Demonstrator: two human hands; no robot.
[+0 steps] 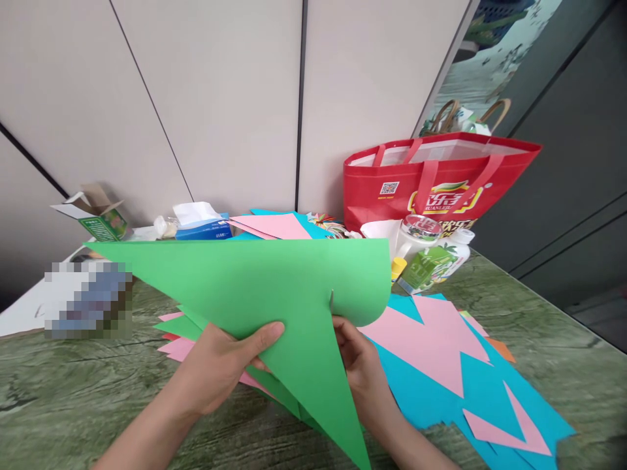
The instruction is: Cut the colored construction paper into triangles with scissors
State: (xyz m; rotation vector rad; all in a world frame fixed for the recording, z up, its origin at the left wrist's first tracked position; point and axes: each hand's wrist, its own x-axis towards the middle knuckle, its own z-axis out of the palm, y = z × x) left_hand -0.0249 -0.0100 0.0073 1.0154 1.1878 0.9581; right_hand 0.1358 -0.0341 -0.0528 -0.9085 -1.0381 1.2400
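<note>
A large sheet of green paper (pixel 235 281) is held up in front of me, with a long cut edge running down its right side. My left hand (pixel 220 365) pinches it from below, thumb on the front and fingers behind. At the top of the cut a thin metal scissors blade (pixel 332 300) shows. My right hand (pixel 360 365) is closed just below the blade, behind the paper's curling right flap; the scissors' handles are hidden. Under the green sheet lie pink paper pieces (pixel 179 349) and more green ones, partly covered.
Blue paper (pixel 421 382) with pink cut pieces (pixel 435 339) spreads over the table (pixel 553 333) at right. Behind stand a red bag (pixel 372 202), a glass jar (pixel 422 227), a green carton (pixel 426 267), a tissue box (pixel 206 226) and an opened box (pixel 105 222).
</note>
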